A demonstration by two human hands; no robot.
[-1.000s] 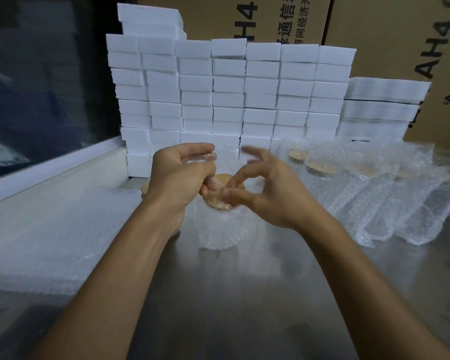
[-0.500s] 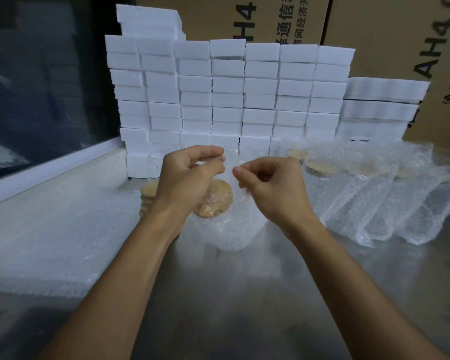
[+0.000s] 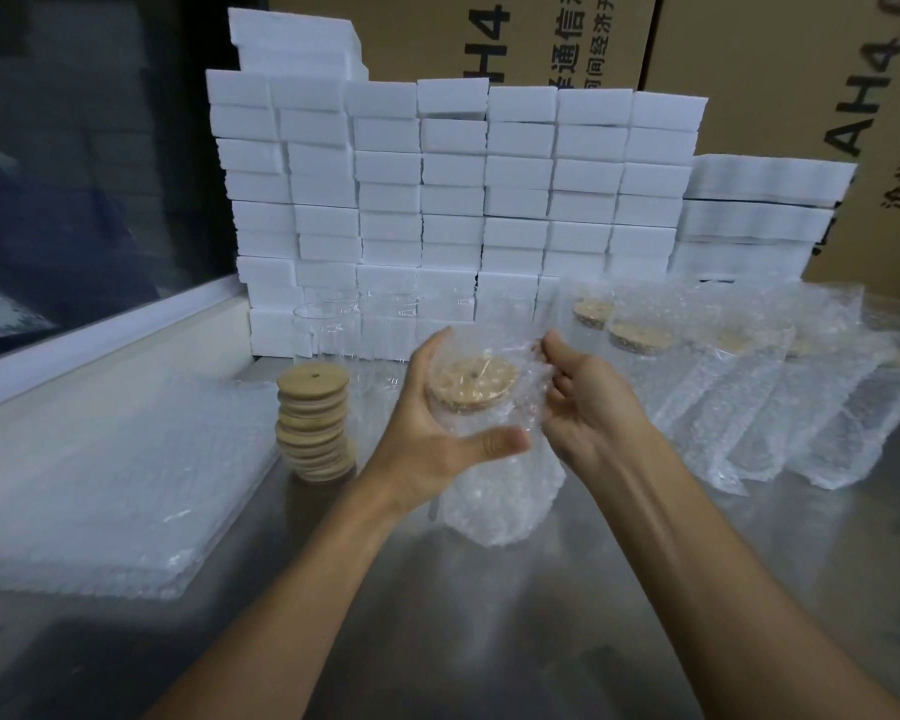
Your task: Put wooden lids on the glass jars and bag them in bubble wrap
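Your left hand [image 3: 427, 433] is curled round a glass jar [image 3: 481, 439] that sits inside a bubble wrap bag [image 3: 500, 491], with your thumb across the front and your fingers [image 3: 432, 350] behind the top. The jar is held up over the middle of the shiny metal worktop [image 3: 489, 615], and the bottom of the bag hangs down to it. A round wooden lid [image 3: 473, 379] with a small hole in the middle closes the jar, and you can see it through the bumpy clear plastic. Your right hand [image 3: 588, 402] is just beside the bag on its right side, fingers bent loosely, touching the crinkly top edge; I cannot tell if it is pinching it. To the left of the jar stands a stack of flat round wooden lids [image 3: 314, 423]. Behind that stack are bare clear glass jars [image 3: 333, 335], hard to see. Near the left edge lies a flat pile of bubble wrap bags [image 3: 100, 485]. Toward the right edge, bagged jars [image 3: 723, 387] lie side by side in a row. Along the back edge is a wall of white foam blocks [image 3: 453, 200], with brown cardboard boxes [image 3: 749, 59] behind them.
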